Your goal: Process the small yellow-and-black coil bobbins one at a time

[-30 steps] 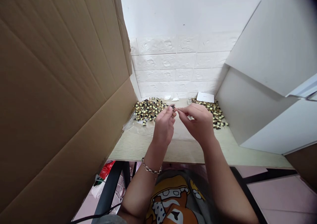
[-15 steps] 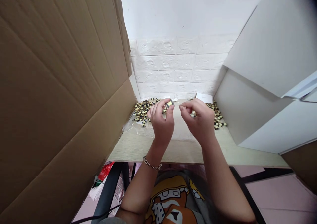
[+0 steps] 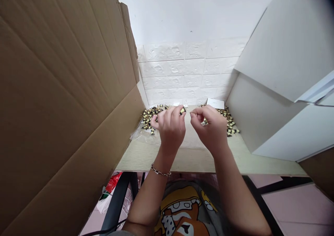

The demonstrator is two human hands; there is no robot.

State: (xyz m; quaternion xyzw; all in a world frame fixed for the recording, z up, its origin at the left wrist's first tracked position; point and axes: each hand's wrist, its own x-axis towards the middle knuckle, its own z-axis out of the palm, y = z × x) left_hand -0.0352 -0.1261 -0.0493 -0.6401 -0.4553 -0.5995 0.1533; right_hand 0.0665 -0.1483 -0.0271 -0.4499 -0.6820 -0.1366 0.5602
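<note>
Between the thumb and forefinger of my left hand (image 3: 171, 124) is a small yellow-and-black transformer (image 3: 182, 111), held above the table. My right hand (image 3: 212, 126) is just to its right, thumb and forefinger pinched together. Whatever is in that pinch, if anything, is too small to make out. A gap separates the two hands. Behind my left hand lies a heap of similar transformers (image 3: 149, 118). A second heap (image 3: 231, 126) spreads behind and to the right of my right hand, which partly covers it.
A cardboard sheet (image 3: 78, 90) walls off the left side, and white panels (image 3: 276, 100) stand on the right. Clear plastic (image 3: 142, 136) lies by the left heap. A white card (image 3: 215, 103) rests at the back against the brick-patterned wall (image 3: 167, 69). The pale tabletop (image 3: 193, 159) ends near my forearms.
My left hand has turned, so the transformer shows a narrower, darker side and its fingers cover more of it. The right hand keeps its pinch and has barely shifted.
</note>
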